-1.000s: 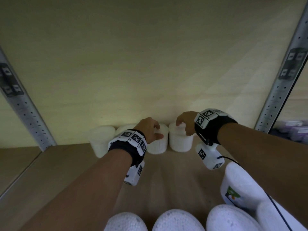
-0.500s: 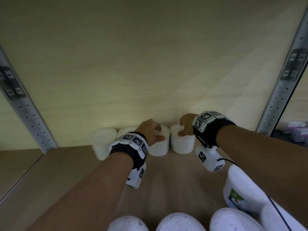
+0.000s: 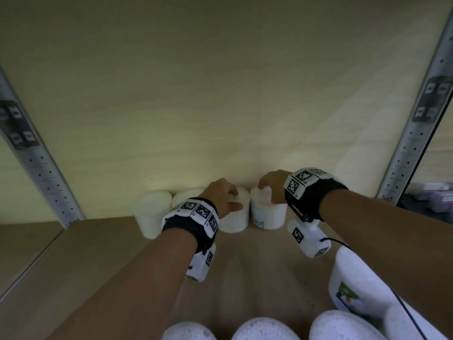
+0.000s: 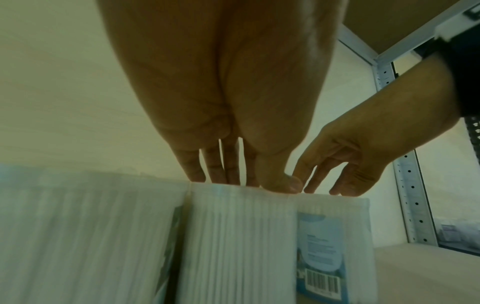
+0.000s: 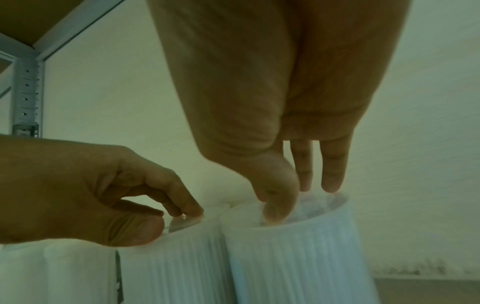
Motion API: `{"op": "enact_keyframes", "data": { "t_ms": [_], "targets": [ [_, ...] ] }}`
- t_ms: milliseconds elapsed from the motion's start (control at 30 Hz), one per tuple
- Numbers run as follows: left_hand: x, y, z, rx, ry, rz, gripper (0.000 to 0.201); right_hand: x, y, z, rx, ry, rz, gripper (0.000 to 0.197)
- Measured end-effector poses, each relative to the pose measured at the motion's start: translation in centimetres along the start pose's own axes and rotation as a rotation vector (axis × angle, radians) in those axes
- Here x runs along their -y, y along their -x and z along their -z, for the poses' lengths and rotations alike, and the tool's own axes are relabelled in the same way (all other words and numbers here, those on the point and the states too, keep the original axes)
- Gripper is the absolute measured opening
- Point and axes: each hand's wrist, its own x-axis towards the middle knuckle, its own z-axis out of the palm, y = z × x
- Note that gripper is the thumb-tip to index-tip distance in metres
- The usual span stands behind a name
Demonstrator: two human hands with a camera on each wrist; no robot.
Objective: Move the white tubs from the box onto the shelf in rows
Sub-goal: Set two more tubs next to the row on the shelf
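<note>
Four white ribbed tubs stand in a row against the back wall of the wooden shelf (image 3: 105,266). My left hand (image 3: 232,200) grips the third tub (image 3: 234,220) from above, thumb on its front rim and fingers curled over the lid. My right hand (image 3: 266,192) holds the fourth tub (image 3: 269,217), which has a blue label, by its top, thumb at the near rim and fingers at the far rim. Both tubs rest on the shelf and touch each other. The right wrist view shows the right hand (image 5: 298,201) on the fourth tub (image 5: 298,263).
The two other tubs of the row (image 3: 153,212) (image 3: 188,195) stand left of my left hand. Several more white tubs (image 3: 264,330) crowd the bottom of the head view, one with a green label (image 3: 353,285). Perforated metal uprights (image 3: 41,173) (image 3: 414,143) flank the shelf.
Both hands stay on top of their tubs at the back of the shelf, shifting only slightly. The two tubs keep their places in the row.
</note>
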Motion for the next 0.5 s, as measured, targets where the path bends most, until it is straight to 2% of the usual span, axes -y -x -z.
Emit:
{"op": "enact_keyframes", "data": {
  "t_ms": [200, 267, 367, 500],
  "targets": [
    [0.0, -0.1, 0.0, -0.001, 0.017, 0.002, 0.051, -0.2, 0.0, 0.7, -0.044, -0.074, -0.009, 0.047],
    [0.1, -0.1, 0.0, 0.003, 0.019, -0.001, 0.051, -0.2, -0.5, 0.5, -0.090, -0.038, -0.022, 0.058],
    [0.1, -0.1, 0.0, 0.006, 0.015, -0.006, 0.050, -0.1, -0.7, -0.3, -0.054, 0.006, -0.071, 0.071],
    [0.1, -0.2, -0.2, 0.002, 0.004, -0.017, 0.049, 0.3, -0.6, -0.3, -0.021, 0.007, -0.069, 0.062]
  ]
}}
